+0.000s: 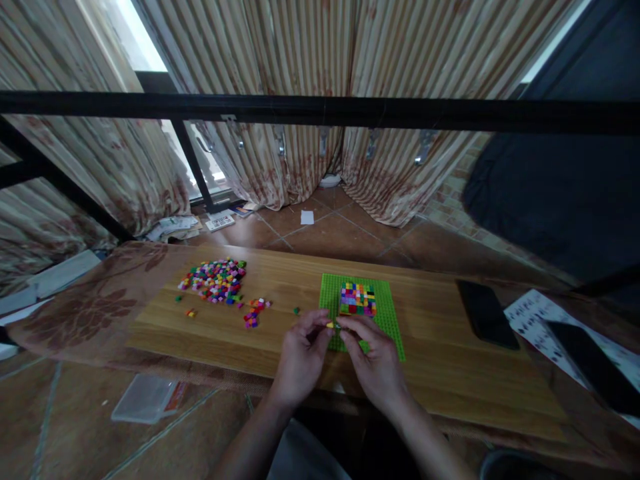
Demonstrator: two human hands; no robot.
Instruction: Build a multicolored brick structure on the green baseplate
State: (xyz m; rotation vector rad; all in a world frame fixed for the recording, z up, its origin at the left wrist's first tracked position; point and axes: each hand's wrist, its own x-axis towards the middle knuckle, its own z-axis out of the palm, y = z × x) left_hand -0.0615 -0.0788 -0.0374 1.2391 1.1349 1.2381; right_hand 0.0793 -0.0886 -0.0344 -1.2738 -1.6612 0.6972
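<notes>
My left hand [304,350] pinches a small yellow toy brick [330,325] between thumb and fingertips. Close beside it, my right hand [371,352] pinches a small dark green brick [338,327]; whether the two bricks touch is too small to tell. Both hands are over the near left part of a green studded baseplate [387,313]. On the plate, just beyond my fingers, sits a block of many-coloured bricks [357,299] packed together. A single green brick [297,311] lies on the wood left of the plate.
A heap of loose coloured bricks [215,279] lies on the left of the wooden board [420,373], with a smaller red-and-purple cluster [254,312] nearer. A dark phone [486,313] and a printed sheet [530,320] lie at right. A clear plastic box [145,399] is on the floor.
</notes>
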